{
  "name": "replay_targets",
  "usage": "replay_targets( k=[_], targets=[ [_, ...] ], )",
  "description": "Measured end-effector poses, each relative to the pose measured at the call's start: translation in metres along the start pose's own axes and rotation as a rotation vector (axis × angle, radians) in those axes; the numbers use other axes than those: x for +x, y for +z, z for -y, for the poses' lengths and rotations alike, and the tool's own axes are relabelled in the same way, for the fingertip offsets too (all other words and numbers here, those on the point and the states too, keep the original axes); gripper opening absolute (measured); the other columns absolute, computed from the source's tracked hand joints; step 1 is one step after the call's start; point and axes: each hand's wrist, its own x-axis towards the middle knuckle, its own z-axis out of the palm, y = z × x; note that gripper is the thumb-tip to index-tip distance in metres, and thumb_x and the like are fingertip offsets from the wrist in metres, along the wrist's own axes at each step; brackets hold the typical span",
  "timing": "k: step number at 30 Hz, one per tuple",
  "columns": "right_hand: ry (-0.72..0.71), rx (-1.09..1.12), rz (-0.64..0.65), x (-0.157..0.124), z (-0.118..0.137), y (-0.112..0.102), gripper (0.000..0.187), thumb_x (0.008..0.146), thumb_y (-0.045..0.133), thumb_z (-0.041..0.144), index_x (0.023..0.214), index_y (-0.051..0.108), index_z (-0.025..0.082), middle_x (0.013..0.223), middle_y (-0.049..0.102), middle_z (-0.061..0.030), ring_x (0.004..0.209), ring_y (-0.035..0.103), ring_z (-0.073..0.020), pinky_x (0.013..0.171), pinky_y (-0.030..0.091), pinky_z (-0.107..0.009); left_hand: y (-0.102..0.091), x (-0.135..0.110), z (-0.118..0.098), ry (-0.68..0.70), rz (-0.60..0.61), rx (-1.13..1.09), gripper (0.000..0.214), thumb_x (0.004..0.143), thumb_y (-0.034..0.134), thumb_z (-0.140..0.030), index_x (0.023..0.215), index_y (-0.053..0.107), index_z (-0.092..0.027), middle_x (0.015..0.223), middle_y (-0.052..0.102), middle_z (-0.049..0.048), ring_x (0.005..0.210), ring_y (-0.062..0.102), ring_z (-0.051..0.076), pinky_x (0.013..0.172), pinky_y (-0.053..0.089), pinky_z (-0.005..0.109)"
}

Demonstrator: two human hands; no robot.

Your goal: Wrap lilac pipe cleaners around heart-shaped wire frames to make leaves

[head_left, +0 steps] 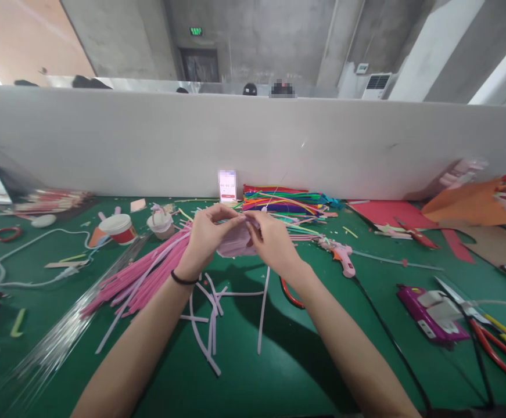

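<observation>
Far left of frame: white cable looped on the green table mat. Lower left: bundle of thin clear rods, lying diagonally.

Left of centre, upper table: red-and-white cup, with a small white basket just beside it. Below these, a sheaf of pink pipe cleaners fans out toward the lower left. Its upper end passes under the left wrist.

Centre: left hand and right hand are raised above the mat, fingertips meeting. Both pinch a pale pink folded piece between them. Left fingers close on its top edge, right fingers on its right side. Black band on the left wrist. Loose pale pink strips lie scattered on the mat below the hands.

Behind the hands, against the white partition: a small upright card and a pile of many-coloured pipe cleaners.

Right of centre: pink glue gun, black cord trailing toward the lower edge. Upper right: red paper sheet, then orange paper. Lower right: magenta box, with red-handled cutters beside it.
</observation>
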Motion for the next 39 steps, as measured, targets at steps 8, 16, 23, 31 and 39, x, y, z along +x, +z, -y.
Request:
replay_targets(
  k=[8, 16, 23, 31, 39],
  targets=[
    [0.160, 0.125, -0.121, -0.003, 0.010, -0.007, 0.019, 0.094, 0.043, 0.029, 0.097, 0.060, 0.020, 0.089, 0.067, -0.0057, 0.068, 0.066, -0.0163, 0.068, 0.051, -0.029, 0.008, -0.005, -0.006, -0.047, 0.002, -0.104, 0.022, 0.067, 0.075, -0.034, 0.079, 0.068, -0.017, 0.085, 0.070, 0.0043, 0.075, 0.063, 0.017, 0.069, 0.049, 0.027],
    [0.163, 0.189, -0.101, -0.002, 0.011, -0.012, 0.017, 0.092, 0.045, 0.029, 0.092, 0.060, 0.019, 0.082, 0.066, -0.0036, 0.054, 0.061, -0.0123, 0.060, 0.050, -0.027, 0.004, -0.004, -0.006, -0.046, 0.048, -0.040, 0.018, 0.070, 0.072, -0.033, 0.080, 0.071, -0.017, 0.084, 0.070, 0.0041, 0.075, 0.062, 0.016, 0.068, 0.047, 0.025],
    [0.118, 0.166, -0.116, -0.001, 0.014, -0.013, 0.018, 0.089, 0.050, 0.032, 0.089, 0.062, 0.020, 0.088, 0.068, -0.0054, 0.079, 0.065, -0.0184, 0.071, 0.050, -0.030, 0.008, -0.009, -0.012, 0.023, -0.038, 0.068, 0.017, 0.072, 0.069, -0.032, 0.078, 0.067, -0.016, 0.084, 0.070, 0.0043, 0.078, 0.065, 0.018, 0.070, 0.050, 0.027],
    [0.149, 0.204, -0.146, 0.000, 0.014, -0.016, 0.020, 0.088, 0.052, 0.036, 0.087, 0.065, 0.021, 0.083, 0.069, -0.0037, 0.072, 0.065, -0.0169, 0.067, 0.051, -0.028, 0.011, -0.014, -0.022, 0.063, -0.035, 0.106, 0.018, 0.076, 0.066, -0.033, 0.083, 0.069, -0.016, 0.089, 0.071, 0.0061, 0.082, 0.066, 0.019, 0.075, 0.052, 0.029],
    [0.109, 0.179, -0.216, 0.000, 0.013, -0.016, 0.021, 0.089, 0.052, 0.035, 0.089, 0.066, 0.020, 0.090, 0.069, -0.0052, 0.084, 0.064, -0.0191, 0.077, 0.051, -0.032, 0.016, -0.021, -0.029, 0.073, -0.044, 0.055, 0.020, 0.078, 0.065, -0.030, 0.091, 0.070, -0.015, 0.096, 0.071, 0.0074, 0.087, 0.066, 0.020, 0.080, 0.053, 0.030]
  ],
)
